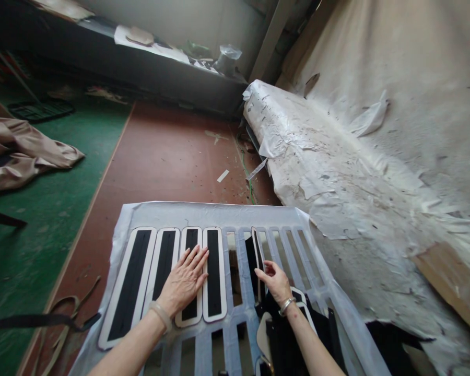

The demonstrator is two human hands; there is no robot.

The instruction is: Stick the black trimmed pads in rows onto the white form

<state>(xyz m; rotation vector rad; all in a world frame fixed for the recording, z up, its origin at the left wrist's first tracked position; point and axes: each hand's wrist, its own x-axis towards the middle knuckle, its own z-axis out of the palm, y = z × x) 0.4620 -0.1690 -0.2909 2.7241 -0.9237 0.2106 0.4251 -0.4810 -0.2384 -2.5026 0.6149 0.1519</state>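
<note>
Head view: the left hand (188, 271) rests flat, grasping nothing, on laid panels (214, 271), while the right hand (274, 282) pinches a tilted panel (257, 249) above the slatted board (207, 213). It looks light and fairly stiff, best held by its edges; a dark pile (284, 339) close below crowds the board.

Frame (227, 214) showing bluish white, strips (216, 282) toward its left edge showing black rimmed in white, floor (172, 146) beyond its far edge showing reddish brown, turning green farther left, sheet (297, 136) off its right edge showing dark-flecked white
</note>
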